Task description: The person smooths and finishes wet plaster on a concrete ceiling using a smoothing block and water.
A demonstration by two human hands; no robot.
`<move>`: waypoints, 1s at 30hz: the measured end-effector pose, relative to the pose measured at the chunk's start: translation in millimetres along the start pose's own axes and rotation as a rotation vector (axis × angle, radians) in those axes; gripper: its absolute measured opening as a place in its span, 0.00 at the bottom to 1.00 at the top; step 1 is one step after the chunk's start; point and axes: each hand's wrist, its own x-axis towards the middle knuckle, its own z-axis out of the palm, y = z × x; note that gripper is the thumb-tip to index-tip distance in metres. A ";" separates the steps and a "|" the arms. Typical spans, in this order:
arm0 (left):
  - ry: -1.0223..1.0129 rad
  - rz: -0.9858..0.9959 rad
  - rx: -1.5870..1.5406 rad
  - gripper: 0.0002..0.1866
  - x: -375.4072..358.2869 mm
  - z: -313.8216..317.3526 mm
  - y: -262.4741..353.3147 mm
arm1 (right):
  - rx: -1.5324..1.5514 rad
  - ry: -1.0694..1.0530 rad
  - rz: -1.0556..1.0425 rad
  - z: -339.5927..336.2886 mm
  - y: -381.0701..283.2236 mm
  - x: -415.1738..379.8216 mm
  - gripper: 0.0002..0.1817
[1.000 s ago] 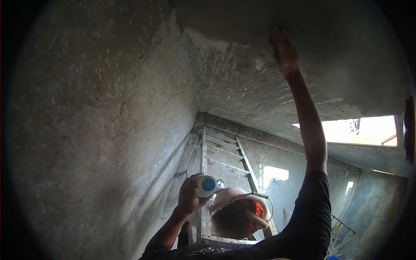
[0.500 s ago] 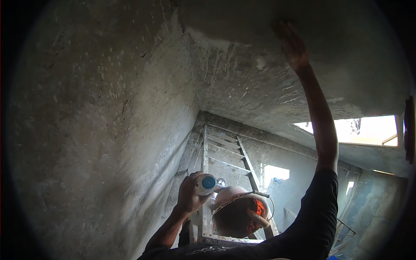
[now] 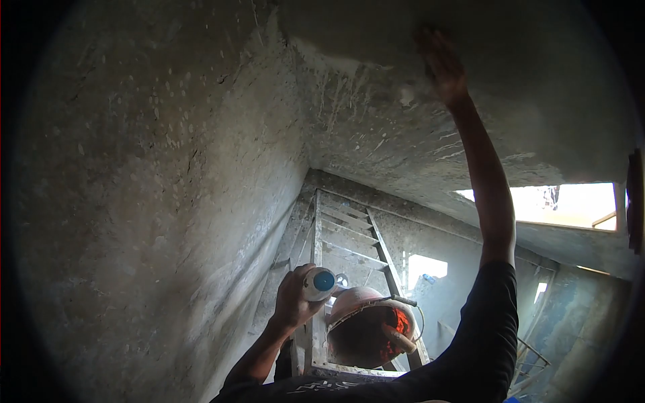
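Note:
My left hand [image 3: 294,299] is wrapped around a white cylindrical container [image 3: 310,285] with a round blue end facing me, held beside the top of a ladder. High on the right, my right hand [image 3: 445,70] reaches up against the grey plastered ceiling [image 3: 376,121], its fingers stretched out along the surface. A dark patch lies at those fingertips, and I cannot tell whether something is under them. Close to my left hand, a bucket [image 3: 363,300] with a wire handle sits at the ladder. Red shows inside it, and a rounded tool handle [image 3: 399,338] sticks out of its mouth.
The stepladder [image 3: 349,250] stands below me, its rungs receding downward. A rough, spattered wall [image 3: 168,201] rises close on the left. A bright opening [image 3: 568,205] breaks the surface on the right, and a smaller lit window [image 3: 427,267] lies beyond the ladder.
My right hand and forearm have shifted slightly left and up along the ceiling. My left hand keeps its hold on the container almost unmoved.

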 end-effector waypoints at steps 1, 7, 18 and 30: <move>0.000 -0.003 0.002 0.35 -0.3 0.2 -0.5 | 0.003 0.001 0.001 11.4 6.1 -4.7 0.34; 0.013 -0.022 -0.026 0.35 1.2 -1.7 -1.1 | 0.034 -0.454 -0.102 47.9 -24.4 -52.6 0.31; 0.019 -0.015 -0.048 0.34 0.1 -0.1 -2.7 | 0.228 -0.444 0.047 32.3 -5.9 -48.7 0.32; -0.052 -0.208 -0.113 0.30 22.9 -28.6 25.7 | 1.020 -0.295 1.696 -119.4 -251.6 -135.6 0.18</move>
